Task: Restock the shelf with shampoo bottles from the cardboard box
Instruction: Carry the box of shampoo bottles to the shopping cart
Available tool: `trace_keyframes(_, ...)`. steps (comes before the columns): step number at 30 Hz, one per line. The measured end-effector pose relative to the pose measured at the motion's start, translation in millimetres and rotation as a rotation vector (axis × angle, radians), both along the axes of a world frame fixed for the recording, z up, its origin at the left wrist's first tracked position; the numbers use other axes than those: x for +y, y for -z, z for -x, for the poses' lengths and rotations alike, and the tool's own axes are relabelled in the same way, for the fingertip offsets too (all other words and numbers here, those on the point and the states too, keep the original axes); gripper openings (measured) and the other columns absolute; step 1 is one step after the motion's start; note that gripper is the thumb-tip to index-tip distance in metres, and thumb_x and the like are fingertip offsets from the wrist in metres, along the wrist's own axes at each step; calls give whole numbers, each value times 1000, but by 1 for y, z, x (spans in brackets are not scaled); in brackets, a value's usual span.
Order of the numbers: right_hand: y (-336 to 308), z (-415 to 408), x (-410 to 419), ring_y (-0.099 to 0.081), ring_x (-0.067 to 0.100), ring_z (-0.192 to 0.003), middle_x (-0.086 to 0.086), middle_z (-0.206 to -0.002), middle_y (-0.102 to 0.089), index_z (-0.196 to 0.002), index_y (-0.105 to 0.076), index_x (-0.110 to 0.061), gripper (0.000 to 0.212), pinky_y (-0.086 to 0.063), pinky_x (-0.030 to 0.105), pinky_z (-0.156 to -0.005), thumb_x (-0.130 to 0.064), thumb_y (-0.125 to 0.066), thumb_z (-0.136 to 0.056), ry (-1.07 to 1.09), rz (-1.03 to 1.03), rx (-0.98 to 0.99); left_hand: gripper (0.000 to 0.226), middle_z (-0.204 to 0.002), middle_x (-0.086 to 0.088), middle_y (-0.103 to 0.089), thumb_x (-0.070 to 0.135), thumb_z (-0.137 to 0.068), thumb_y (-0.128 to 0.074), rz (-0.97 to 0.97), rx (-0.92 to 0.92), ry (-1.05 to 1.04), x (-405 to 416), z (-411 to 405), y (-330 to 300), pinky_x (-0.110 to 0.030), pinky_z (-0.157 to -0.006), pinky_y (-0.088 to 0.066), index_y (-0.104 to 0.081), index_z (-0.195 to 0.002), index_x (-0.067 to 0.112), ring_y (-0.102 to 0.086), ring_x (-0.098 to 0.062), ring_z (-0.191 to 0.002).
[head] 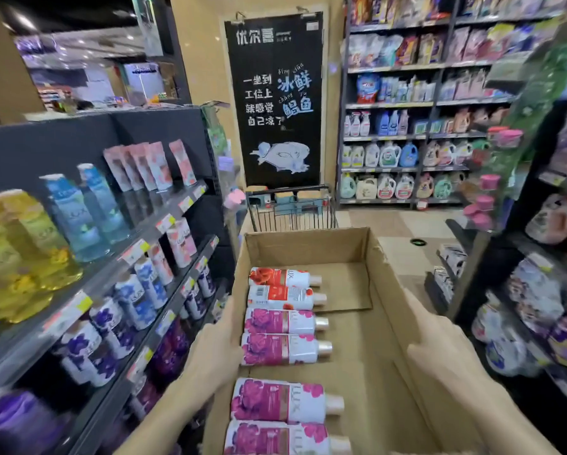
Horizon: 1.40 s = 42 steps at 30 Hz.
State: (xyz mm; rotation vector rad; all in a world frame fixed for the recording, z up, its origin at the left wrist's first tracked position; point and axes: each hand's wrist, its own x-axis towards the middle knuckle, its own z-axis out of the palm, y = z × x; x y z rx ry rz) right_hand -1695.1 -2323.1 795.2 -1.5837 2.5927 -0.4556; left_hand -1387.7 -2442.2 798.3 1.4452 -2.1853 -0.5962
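Head view looks down into an open cardboard box (387, 323) carried between two hands. Six LUX shampoo bottles lie on their sides in a column along the box's left inner wall, caps pointing right. The two farthest from the hands are red-and-white bottles (282, 289); next come two pink-flowered bottles (283, 336), level with the left hand and just inside the wall it grips; the last two pink bottles (282, 418) lie nearest the person, between the forearms. The right half of the box floor is bare cardboard.

The left hand (214, 353) clamps the left wall of the box from outside, palm against the cardboard, with the thumb lying along the top edge; whether the fingers curl underneath cannot be seen. The right hand (439, 353) holds the right wall, its fingers lying against the outer face and pointing forward, its thumb over the rim. Neither hand touches a bottle.

To the left of the left hand runs a dark shelf unit (163, 133) with tilted tiers: yellow bottles (22, 244) and blue bottles (85, 211) on top beside pink refill pouches (150, 165), and white bottles with purple and blue flowers (124, 310) below. Beyond the box stands a wire shopping cart (292, 210), and behind it a black chalkboard sign (275, 100) with a fish drawing. Farther off, a rack holds detergent jugs (397, 156). To the right of the right hand another shelf (538, 290) shows blurred packages.
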Motion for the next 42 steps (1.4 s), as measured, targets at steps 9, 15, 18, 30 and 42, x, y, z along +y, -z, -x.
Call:
trace_keyframes(9, 33, 88, -221, -53, 27, -67, 5, -77, -58, -154, 5, -40, 104, -40, 30, -56, -8, -54, -75, -45, -1, -20, 106, -94, -7, -74, 67, -54, -32, -95, 12, -42, -204, 84, 35, -38, -68, -55, -6, -152, 39, -68, -29, -81)
trace_keyframes(15, 51, 119, -357, -65, 31, -80, 3, -81, -54, -154, -8, -37, 97, -52, 35, -64, -6, -55, -75, -69, -59, -33, 92, -76, 11, -64, 51, -75, -55, -169, 44, -98, -316, 117, 58, -29, -56, -47, -4, -150, 42, -58, -7, -60)
trace_keyframes(18, 67, 131, -421, -63, 28, -73, 1, -81, -58, -153, -2, -44, 102, -49, 34, -63, -6, -55, -74, -87, -84, -31, 95, -90, 2, -74, 61, -67, -48, -205, 45, -152, -377, 126, 80, -33, -64, -52, 1, -148, 48, -67, -18, -70)
trace_keyframes(30, 163, 177, -605, -64, 25, -60, 2, -73, -66, -150, -7, -45, 101, -56, 37, -56, -8, -60, -72, 73, -191, -62, 103, -91, -11, -73, 35, -84, -61, -275, -93, -119, -588, 182, 183, -38, -73, -52, 21, -146, 48, -68, -37, -84)
trace_keyframes(42, 300, 258, -702, -65, 37, -63, 15, -81, -69, -140, -42, -10, 68, -44, 36, -53, -1, -62, -75, 39, -331, -145, 104, -111, -8, -70, 40, -89, -54, -695, -136, -224, -660, 270, 320, -40, -87, -54, 38, -137, 49, -69, -26, -94)
